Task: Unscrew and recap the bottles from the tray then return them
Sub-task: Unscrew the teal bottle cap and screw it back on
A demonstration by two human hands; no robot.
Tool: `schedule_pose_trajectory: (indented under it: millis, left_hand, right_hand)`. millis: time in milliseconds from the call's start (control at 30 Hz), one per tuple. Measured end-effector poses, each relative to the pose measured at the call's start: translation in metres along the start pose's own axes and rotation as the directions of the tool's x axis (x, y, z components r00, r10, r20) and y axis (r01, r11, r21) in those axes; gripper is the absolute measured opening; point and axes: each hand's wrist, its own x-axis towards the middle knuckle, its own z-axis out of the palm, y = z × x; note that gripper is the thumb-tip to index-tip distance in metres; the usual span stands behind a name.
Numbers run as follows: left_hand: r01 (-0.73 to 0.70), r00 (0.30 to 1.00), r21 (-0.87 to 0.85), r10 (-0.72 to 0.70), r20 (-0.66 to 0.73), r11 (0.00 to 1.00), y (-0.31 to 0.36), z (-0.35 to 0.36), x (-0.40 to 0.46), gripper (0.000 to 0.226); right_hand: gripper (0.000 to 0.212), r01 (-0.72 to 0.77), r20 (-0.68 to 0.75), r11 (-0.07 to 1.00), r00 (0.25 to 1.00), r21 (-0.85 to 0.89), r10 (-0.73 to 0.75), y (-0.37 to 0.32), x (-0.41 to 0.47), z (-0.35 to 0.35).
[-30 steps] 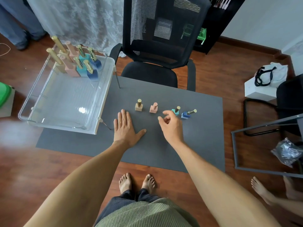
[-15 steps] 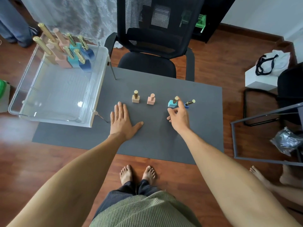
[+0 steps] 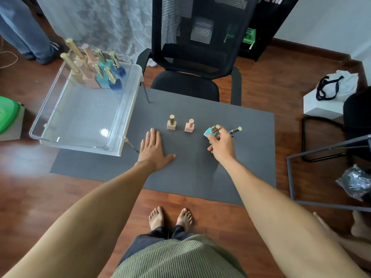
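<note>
On the grey mat (image 3: 251, 157) stand a beige bottle with a gold cap (image 3: 171, 123) and a pink bottle (image 3: 189, 126). My right hand (image 3: 220, 144) is shut on a teal bottle with a gold cap (image 3: 211, 132), tilting it just above the mat. Behind that hand lies a blue bottle (image 3: 235, 131), mostly hidden, its gold cap pointing right. My left hand (image 3: 153, 151) rests flat on the mat, fingers spread, holding nothing. The clear tray (image 3: 84, 125) at the left holds several more capped bottles (image 3: 96, 71) in its far corner.
A black mesh office chair (image 3: 196, 63) stands behind the table. A metal frame (image 3: 321, 177) and a plastic bag (image 3: 355, 181) are at the right. A white box with a bag (image 3: 329, 97) sits on the floor. Another person's legs (image 3: 26, 33) stand at the far left.
My right hand reached forward to the teal bottle, closed on it and tilted it up off the mat. My left hand stayed flat on the mat.
</note>
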Motion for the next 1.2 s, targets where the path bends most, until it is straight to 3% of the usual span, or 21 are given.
schedule_pose_trajectory:
  millis: [133,300,533,667,867,1067,1200]
  left_hand:
    - [-0.006,0.998,-0.048,0.009,0.059,0.999,0.005,-0.020,-0.004,0.101]
    - [0.032,0.998,-0.138,-0.024,0.061,0.990,0.015,-0.044,-0.010,0.054]
    - [-0.092,0.995,-0.301,0.073,-0.074,0.949,0.030,-0.076,-0.031,0.042]
    - [-0.190,0.976,-0.359,0.137,-0.169,0.914,0.043,-0.095,-0.043,0.038]
    - [-0.321,0.934,-0.342,0.236,-0.268,0.883,0.051,-0.109,-0.055,0.035]
    - [-0.295,0.941,-0.372,0.199,-0.275,0.880,0.048,-0.110,-0.064,0.031]
    - [-0.275,0.943,-0.364,0.175,-0.283,0.890,0.045,-0.114,-0.067,0.035]
  right_hand:
    - [0.020,0.112,0.007,0.993,0.994,-0.050,-0.112,-0.011,-0.015,-0.002]
    - [0.017,0.179,0.064,0.984,0.982,-0.024,-0.177,-0.035,-0.028,-0.005]
    - [0.018,0.253,0.114,0.967,0.962,-0.032,-0.248,-0.063,-0.047,-0.005]
    - [0.033,0.313,0.147,0.950,0.939,0.016,-0.312,-0.077,-0.060,-0.003]
    - [0.032,0.356,0.178,0.934,0.921,-0.024,-0.347,-0.087,-0.070,-0.001]
    - [0.052,0.396,0.222,0.917,0.899,-0.044,-0.377,-0.089,-0.080,-0.008]
    - [0.040,0.457,0.193,0.887,0.879,-0.075,-0.436,-0.095,-0.086,-0.013]
